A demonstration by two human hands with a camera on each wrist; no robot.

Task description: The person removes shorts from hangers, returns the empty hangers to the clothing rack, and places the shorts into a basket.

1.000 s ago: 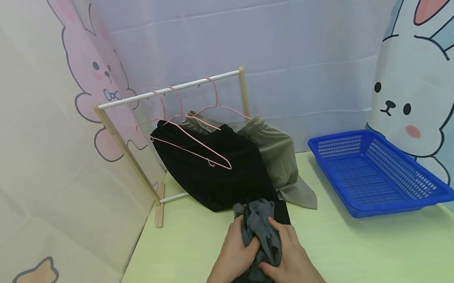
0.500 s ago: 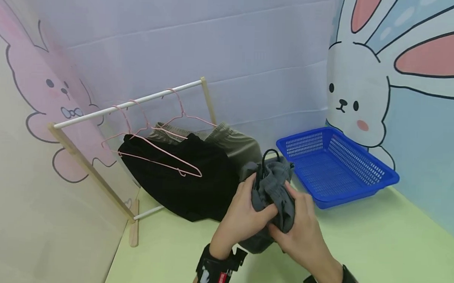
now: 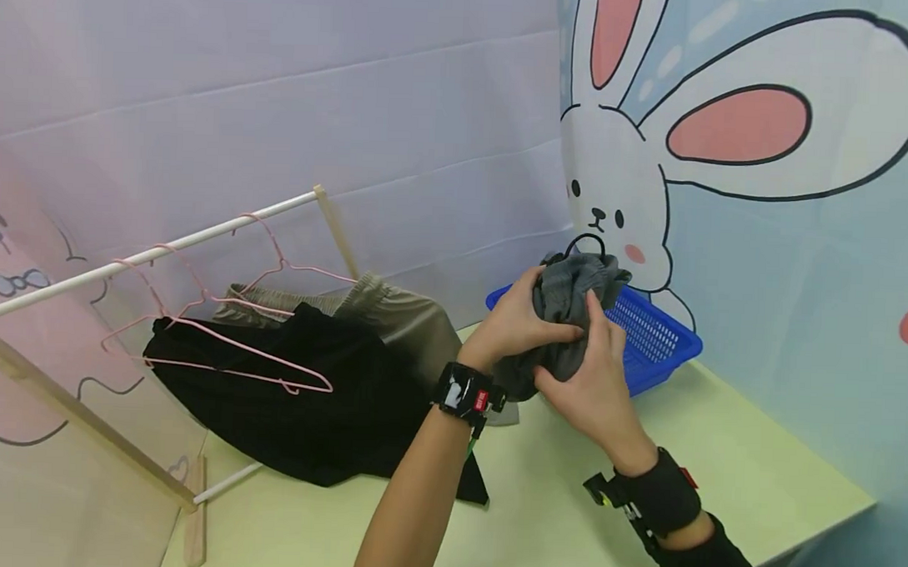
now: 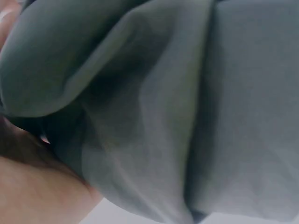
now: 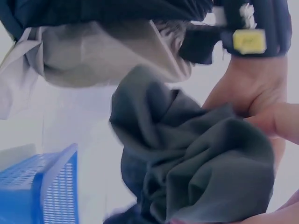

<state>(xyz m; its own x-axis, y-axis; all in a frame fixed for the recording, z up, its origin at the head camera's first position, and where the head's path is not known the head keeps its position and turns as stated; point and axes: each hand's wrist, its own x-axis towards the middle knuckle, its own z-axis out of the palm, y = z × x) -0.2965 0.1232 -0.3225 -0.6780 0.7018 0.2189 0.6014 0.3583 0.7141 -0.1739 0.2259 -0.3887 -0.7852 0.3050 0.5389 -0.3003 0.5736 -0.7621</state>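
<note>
Both hands grip a bunched dark grey garment point(image 3: 570, 292) with a black cord loop on top, held up in front of the blue basket point(image 3: 650, 340). My left hand point(image 3: 514, 323) holds its left side, thumb pressed across the front folds. On the right side, my right hand point(image 3: 594, 393) clasps it with thumb and fingers. Loose grey folds point(image 4: 154, 107) fill most of the left wrist view. In the right wrist view the crumpled cloth point(image 5: 196, 158) lies between both hands, with the basket's mesh wall point(image 5: 60, 191) at lower left.
At left stands a rack with a white rail point(image 3: 200, 237) and several pink hangers point(image 3: 234, 355). A black garment point(image 3: 292, 403) and khaki elastic-waist bottoms point(image 3: 411, 319) hang from it. The pale green table point(image 3: 748, 461) ends at a right edge near the printed wall.
Both hands have lifted the grey garment off the table and carried it right, to in front of the basket. The head view has swung to the right.
</note>
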